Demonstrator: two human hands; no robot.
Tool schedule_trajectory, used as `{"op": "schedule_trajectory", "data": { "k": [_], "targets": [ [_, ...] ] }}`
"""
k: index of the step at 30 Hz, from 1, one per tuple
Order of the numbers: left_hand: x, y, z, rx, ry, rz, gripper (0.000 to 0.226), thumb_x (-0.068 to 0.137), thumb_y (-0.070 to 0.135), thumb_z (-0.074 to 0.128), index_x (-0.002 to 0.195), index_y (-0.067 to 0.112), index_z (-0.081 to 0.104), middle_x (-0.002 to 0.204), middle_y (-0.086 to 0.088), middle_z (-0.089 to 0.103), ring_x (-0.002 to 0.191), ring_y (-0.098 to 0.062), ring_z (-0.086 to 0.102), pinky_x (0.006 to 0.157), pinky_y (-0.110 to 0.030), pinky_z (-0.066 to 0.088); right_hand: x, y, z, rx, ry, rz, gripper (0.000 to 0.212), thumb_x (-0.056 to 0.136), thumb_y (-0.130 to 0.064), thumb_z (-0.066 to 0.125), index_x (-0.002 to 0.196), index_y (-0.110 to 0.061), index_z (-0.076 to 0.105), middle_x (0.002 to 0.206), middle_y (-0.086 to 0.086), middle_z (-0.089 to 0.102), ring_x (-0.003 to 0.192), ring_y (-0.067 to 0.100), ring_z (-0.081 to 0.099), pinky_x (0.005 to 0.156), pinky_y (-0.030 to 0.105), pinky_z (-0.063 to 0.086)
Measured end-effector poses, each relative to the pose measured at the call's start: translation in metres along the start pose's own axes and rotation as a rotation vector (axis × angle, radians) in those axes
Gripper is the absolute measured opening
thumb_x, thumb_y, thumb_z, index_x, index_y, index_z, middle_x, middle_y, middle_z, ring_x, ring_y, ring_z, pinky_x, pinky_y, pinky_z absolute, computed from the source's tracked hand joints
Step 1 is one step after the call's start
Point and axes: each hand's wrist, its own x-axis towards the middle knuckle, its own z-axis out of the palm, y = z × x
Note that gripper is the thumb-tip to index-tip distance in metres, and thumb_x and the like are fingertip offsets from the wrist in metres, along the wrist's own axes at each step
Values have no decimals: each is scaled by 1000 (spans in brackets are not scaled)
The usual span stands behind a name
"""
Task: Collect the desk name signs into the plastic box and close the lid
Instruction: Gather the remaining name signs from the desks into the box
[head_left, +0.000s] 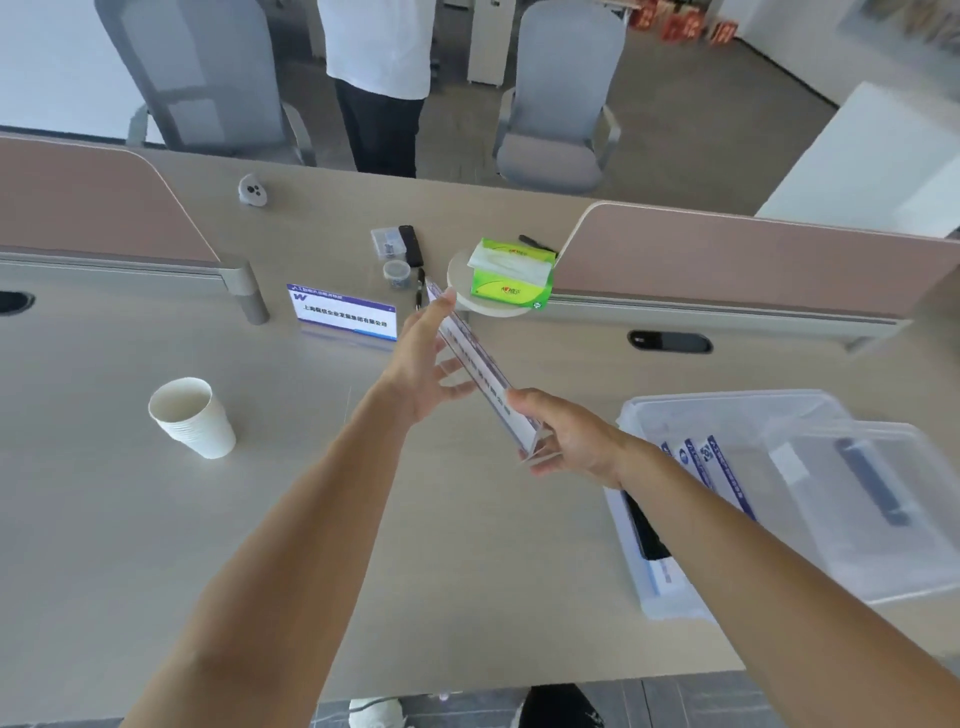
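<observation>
name sign (475, 364) hangs over the middle of the desk (156, 519), my right hand (566, 441) pinching its near end, my left hand (423, 366) open, straight fingers against its far end. plastic box (727, 402) sits at the right edge.

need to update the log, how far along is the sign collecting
Done: a few boxed signs already lie in the box. In hand: the held sign is carried between the left hand and right hand, above the desk. Left: the standing sign is on the desk, and the lid is off, lying across the box's right side.
</observation>
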Motion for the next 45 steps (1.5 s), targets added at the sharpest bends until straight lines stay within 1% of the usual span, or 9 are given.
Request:
{"op": "schedule_trajectory", "data": {
  "k": [8,14,17,20,25,31,35,39,45],
  "targets": [
    [-7,-41,114,103,-37,68,60,78,51,72,131,35,49,120,-3,55,101,-27,61,87,-56,52,-52,50,-93,42,37,-57,19,96,-56,43,103,-46,56,109,-25,50,101,16,60,108,43,44],
    [-16,-93,209,112,64,76,54,70,50,76,117,36,56,121,-7,57,101,-30,63,83,-58,53,-84,103,-183,-1,-12,-104,54,81,-77,46,126,-49,54,139,-7,50,106,20,63,105,44,47],
    [-22,-114,248,134,107,78,33,76,48,73,102,35,57,110,-4,57,99,-29,62,86,-57,52,-100,126,-219,9,-42,-122,68,71,-82,47,131,-49,53,138,-6,51,111,17,59,107,45,45],
    [-28,-130,278,216,168,80,38,77,48,71,107,32,54,98,-3,59,90,-27,64,86,-56,53,-112,139,-247,2,-28,-149,82,70,-86,45,141,-46,47,141,-11,49,119,13,52,111,46,38],
    [-28,-156,318,478,168,107,50,75,49,72,115,33,47,90,0,68,84,-21,66,86,-53,53,-125,138,-279,-35,43,-204,60,82,-74,46,129,-38,57,125,-5,66,114,19,64,103,45,48],
    [-13,-174,347,507,34,-23,59,68,55,73,117,36,45,80,1,71,77,-22,68,68,-40,54,-126,142,-276,-239,207,-196,10,96,-42,55,105,-44,58,111,-10,68,103,13,62,89,32,48],
    [3,-191,351,511,-51,-57,62,68,57,73,121,37,47,98,0,66,86,-20,64,81,-48,53,-118,153,-276,-352,387,-98,21,99,-21,45,110,-14,61,102,15,69,83,26,64,69,34,47],
    [22,-203,362,695,-114,52,79,58,67,71,129,37,51,127,1,51,91,-11,56,81,-38,48,-115,171,-289,-370,446,-3,23,96,-18,43,105,-4,59,81,12,60,67,25,54,62,34,42],
    [56,-229,379,940,-227,125,60,78,45,71,133,30,52,94,8,62,72,-2,57,60,-20,44,-103,205,-313,-399,451,115,17,96,-15,41,86,-16,55,74,6,55,61,22,53,54,30,43]
  ]
}}
